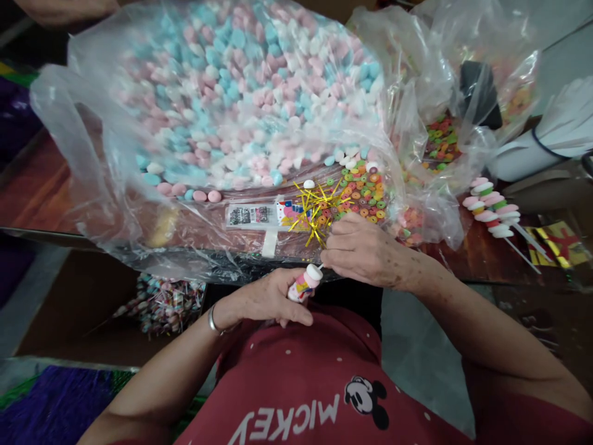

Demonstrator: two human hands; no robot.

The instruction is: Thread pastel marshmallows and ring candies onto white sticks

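My left hand (278, 299) is closed around a candy skewer (306, 283), a stack of white and pink marshmallows with a colourful printed wrapper about it. Its white stick points up and right, meeting the curled fingers of my right hand (356, 253). That hand is pinched at the table edge, beside a loose heap of gold twist ties (317, 207); whatever its fingertips hold is hidden. Left of the ties lie flat clear printed wrappers (252, 215).
A big clear bag of pink, blue and white marshmallows (241, 93) covers the table's middle. Ring gummies (365, 191) spill beside it. Several finished skewers (493, 207) lie right, near a bundle of white sticks (546, 133). A cardboard box (60, 309) with wrapped candy stands below left.
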